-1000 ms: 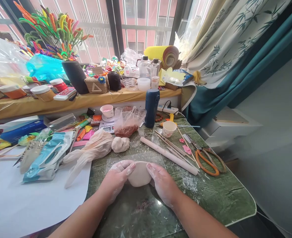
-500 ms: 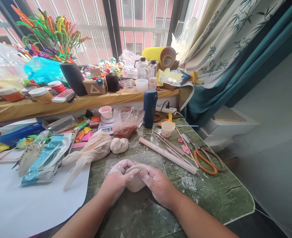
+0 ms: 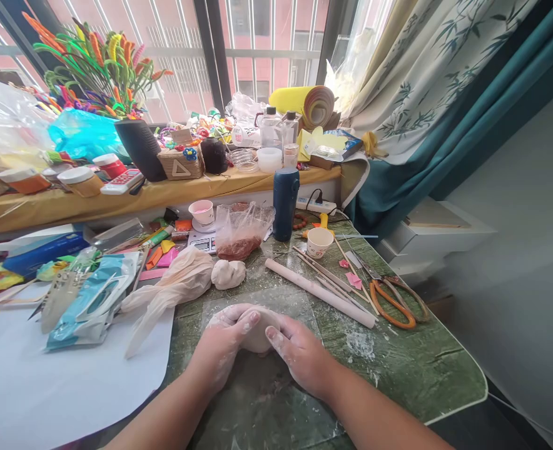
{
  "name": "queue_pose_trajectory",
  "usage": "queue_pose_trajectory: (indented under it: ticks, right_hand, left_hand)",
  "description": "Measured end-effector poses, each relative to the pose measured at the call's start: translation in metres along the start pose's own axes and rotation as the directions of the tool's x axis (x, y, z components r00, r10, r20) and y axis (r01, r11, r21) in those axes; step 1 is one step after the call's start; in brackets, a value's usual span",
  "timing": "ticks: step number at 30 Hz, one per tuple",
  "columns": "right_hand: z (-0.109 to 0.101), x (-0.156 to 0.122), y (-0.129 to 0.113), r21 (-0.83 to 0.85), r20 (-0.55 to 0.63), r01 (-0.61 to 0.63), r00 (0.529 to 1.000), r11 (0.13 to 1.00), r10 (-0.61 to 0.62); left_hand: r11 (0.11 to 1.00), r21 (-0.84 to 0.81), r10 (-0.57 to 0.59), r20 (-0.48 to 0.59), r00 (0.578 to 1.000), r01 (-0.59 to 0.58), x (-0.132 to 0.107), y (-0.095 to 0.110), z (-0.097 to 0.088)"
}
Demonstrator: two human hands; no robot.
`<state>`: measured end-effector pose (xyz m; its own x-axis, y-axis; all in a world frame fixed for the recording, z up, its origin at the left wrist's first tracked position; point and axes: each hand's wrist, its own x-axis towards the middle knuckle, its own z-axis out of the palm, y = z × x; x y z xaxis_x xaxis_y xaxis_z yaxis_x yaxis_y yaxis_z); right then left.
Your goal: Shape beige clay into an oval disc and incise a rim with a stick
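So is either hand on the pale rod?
No, the pale rod lies on the green tabletop, apart from the left hand and right hand, which both hold a pale doughy piece.

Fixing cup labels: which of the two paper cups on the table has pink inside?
The far cup, left of the dark blue bottle: pink shows inside it. The near cup, right of the bottle, shows only a pale inside.

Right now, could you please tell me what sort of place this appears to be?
Probably a craft corner: large scissors and a pale dough-like lump lie on the table, with fuzzy colourful stems on the window ledge.
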<state>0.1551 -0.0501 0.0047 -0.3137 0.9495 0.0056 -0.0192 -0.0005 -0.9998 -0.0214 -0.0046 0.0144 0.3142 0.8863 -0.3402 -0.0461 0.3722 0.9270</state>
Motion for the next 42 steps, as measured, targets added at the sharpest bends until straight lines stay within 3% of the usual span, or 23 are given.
queue_pose_trajectory:
  ticks: [4, 8, 11, 14, 17, 20, 25, 31, 37, 42]
  right_hand:
    - [0.001, -0.003, -0.004, -0.154, -0.039, 0.045, 0.998, 0.987, -0.052]
    - [0.001, -0.004, -0.007, -0.24, 0.053, 0.17, 0.985, 0.956, -0.162]
    - [0.0, -0.004, -0.003, -0.295, 0.087, 0.171, 0.985, 0.94, -0.152]
    - [0.0, -0.004, 0.001, -0.297, 0.077, 0.148, 0.988, 0.943, -0.131]
    - [-0.001, -0.002, -0.001, -0.212, 0.066, 0.172, 0.985, 0.962, -0.161]
    - [-0.003, -0.001, -0.003, -0.126, 0.016, 0.176, 0.984, 0.976, -0.175]
    - [-0.007, 0.0, 0.003, -0.21, -0.135, 0.155, 0.973, 0.965, -0.186]
    - [-0.007, -0.002, 0.007, -0.274, -0.252, 0.246, 0.915, 0.93, -0.316]
    - [-0.008, -0.003, 0.008, -0.325, -0.251, 0.305, 0.885, 0.895, -0.393]
    - [-0.008, -0.002, 0.007, -0.321, -0.247, 0.247, 0.91, 0.914, -0.333]
  left_hand:
    - [0.997, 0.037, 0.064, 0.004, 0.998, -0.064, -0.002, 0.003, -0.001]
    - [0.993, 0.11, 0.045, 0.038, 0.998, -0.049, -0.004, 0.009, -0.002]
    - [0.988, 0.14, 0.054, 0.042, 0.998, -0.059, -0.004, 0.01, -0.003]
    - [0.981, 0.165, 0.089, 0.074, 0.993, -0.1, -0.003, 0.01, -0.004]
    - [0.95, 0.218, 0.202, 0.109, 0.973, -0.222, -0.003, 0.01, -0.006]
    - [0.938, 0.19, 0.267, 0.138, 0.954, -0.29, -0.004, 0.008, -0.006]
    - [0.964, 0.134, 0.217, 0.087, 0.972, -0.228, -0.003, 0.004, -0.004]
    - [0.856, 0.303, 0.398, 0.127, 0.908, -0.418, 0.001, 0.002, -0.007]
    - [0.926, 0.238, 0.275, 0.11, 0.955, -0.294, 0.001, 0.003, -0.008]
    - [0.904, 0.278, 0.276, 0.198, 0.94, -0.324, 0.002, 0.008, -0.01]
